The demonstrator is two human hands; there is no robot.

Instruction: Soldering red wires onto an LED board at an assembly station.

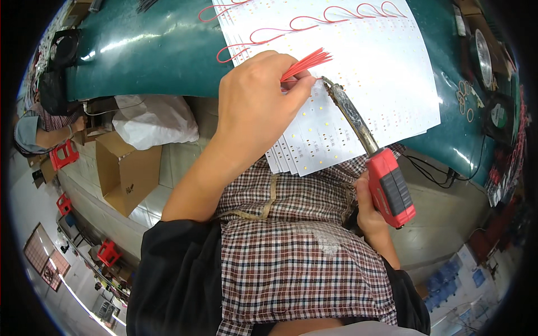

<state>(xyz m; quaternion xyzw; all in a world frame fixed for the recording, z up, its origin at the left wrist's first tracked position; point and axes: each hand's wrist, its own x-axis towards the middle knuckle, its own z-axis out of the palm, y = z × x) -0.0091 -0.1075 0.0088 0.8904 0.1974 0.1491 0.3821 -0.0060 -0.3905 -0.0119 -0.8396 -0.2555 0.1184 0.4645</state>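
Red wires (307, 64) fan toward two o'clock from the left hand (259, 92), pinched closed on them above white sheets (392, 61), while at four o'clock the right hand (369, 210) wraps round a soldering iron (386, 179).

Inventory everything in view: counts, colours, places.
soldering iron: one, red-black, in right hand
wires: uncounted bunch, red, in left hand
loops: several, red wire, on sheets
sheets: several, white, on table
table: one, green, ahead
rings: several, tan, table's right
box: one, brown, left floor
bag: one, white, beside box
stools: three, red, left
co-worker: one, grey sleeve, far left
clutter: uncounted, mixed, around edges
apron: one, checked, worn
left hand: one, bare, holding wires
right hand: one, bare, around soldering iron
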